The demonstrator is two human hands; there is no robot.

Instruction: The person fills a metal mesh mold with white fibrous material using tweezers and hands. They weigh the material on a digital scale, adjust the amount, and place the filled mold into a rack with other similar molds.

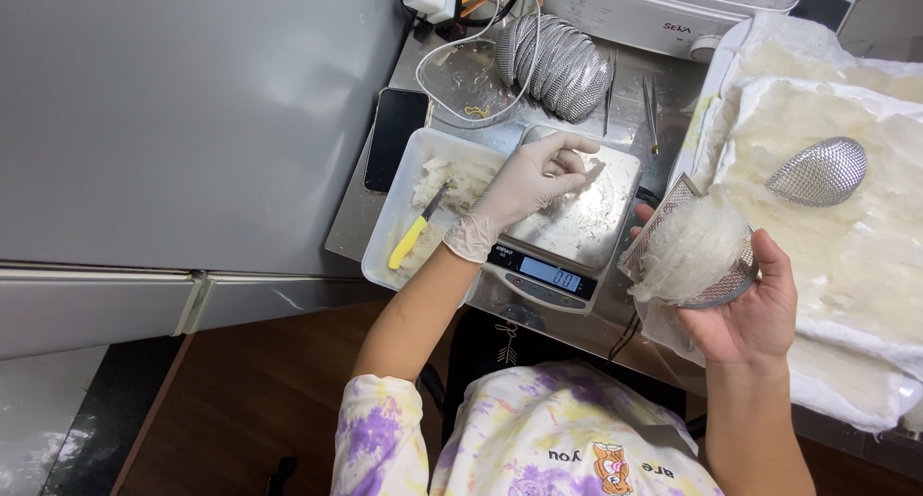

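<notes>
Our gloved left hand [524,184] pinches white shreds over the steel kitchen scale [567,222], while our bare right hand [750,313] cups a fibre-filled metal mesh mould [687,251].

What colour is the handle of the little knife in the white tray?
Yellow; the knife shows clearly in the head view.

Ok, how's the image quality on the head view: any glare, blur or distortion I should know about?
Head view: evenly lit and mostly sharp; soft glare on the steel pan of the digital kitchen scale beneath the gloved left hand; wide-angle bending at the edges; the bare right hand holding the white-fibre-filled metal mesh mould is in focus.
</notes>
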